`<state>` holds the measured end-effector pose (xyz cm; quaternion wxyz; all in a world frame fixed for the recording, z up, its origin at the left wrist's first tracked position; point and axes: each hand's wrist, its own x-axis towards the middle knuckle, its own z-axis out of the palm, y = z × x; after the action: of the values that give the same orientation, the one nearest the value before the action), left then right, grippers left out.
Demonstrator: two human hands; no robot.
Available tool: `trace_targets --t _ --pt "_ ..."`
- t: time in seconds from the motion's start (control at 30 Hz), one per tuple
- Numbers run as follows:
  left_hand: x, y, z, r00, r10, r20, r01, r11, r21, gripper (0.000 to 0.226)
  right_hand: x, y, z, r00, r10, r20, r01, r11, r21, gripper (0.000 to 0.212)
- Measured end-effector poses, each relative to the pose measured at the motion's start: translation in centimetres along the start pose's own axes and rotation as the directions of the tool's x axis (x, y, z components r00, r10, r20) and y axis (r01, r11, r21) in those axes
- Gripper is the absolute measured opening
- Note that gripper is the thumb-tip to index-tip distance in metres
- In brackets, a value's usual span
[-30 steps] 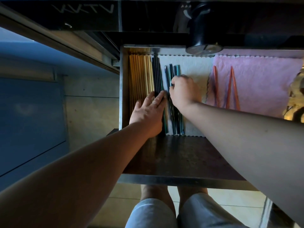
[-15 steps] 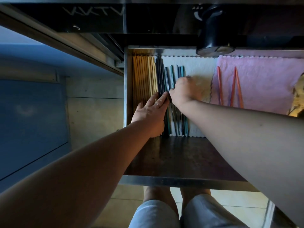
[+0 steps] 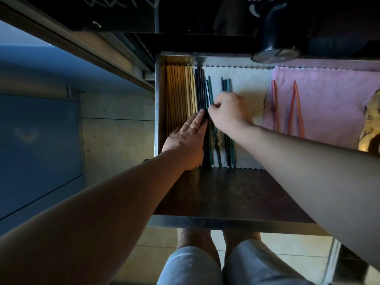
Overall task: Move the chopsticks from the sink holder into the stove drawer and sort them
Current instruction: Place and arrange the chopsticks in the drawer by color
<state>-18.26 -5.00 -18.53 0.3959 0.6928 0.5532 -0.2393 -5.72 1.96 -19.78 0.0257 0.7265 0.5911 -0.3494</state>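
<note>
Now the fingers [image 3: 197, 120] of the left hand [image 3: 185, 142] lie straight and close together, pressing flat on the dark chopsticks [image 3: 199, 89], which touch the row of wooden chopsticks [image 3: 178, 93]. The fingers [image 3: 214, 105] of the right hand [image 3: 229, 114] are curled, pinching one teal chopstick [image 3: 209, 87] just right of the dark ones. A few blue-green chopsticks [image 3: 227, 85] lie slightly apart on a white cloth [image 3: 246, 83]. Further right, orange chopsticks [image 3: 294, 108] rest on a pink cloth [image 3: 329, 99]. All of it sits inside the open metal drawer [image 3: 205, 222].
</note>
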Motion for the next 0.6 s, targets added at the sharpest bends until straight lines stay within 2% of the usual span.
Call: trace_targets --t 0.13,0.27,0.4,0.6 --pt "-0.3 -0.1 0.1 1.0 -0.007 -0.009 0.007 1.0 0.025 0.09 0.5 0.0 1.6 0.998 0.022 0.059 -0.024 0.999 0.033 0.014" --pt "-0.4 -0.2 0.0 1.0 0.001 -0.004 0.0 0.998 0.056 0.088 1.3 -0.2 2.6 0.998 0.058 0.031 -0.058 0.998 -0.002 0.017" --pt "-0.4 -0.2 -0.2 1.0 0.005 0.008 -0.006 0.998 0.061 0.085 1.5 0.6 2.5 0.993 0.116 -0.015 -0.115 0.992 0.049 0.019" --pt "-0.4 -0.1 -0.3 1.0 0.004 0.016 -0.005 0.999 0.052 0.087 1.8 1.5 2.5 0.994 0.1 0.048 -0.101 0.995 0.023 0.023"
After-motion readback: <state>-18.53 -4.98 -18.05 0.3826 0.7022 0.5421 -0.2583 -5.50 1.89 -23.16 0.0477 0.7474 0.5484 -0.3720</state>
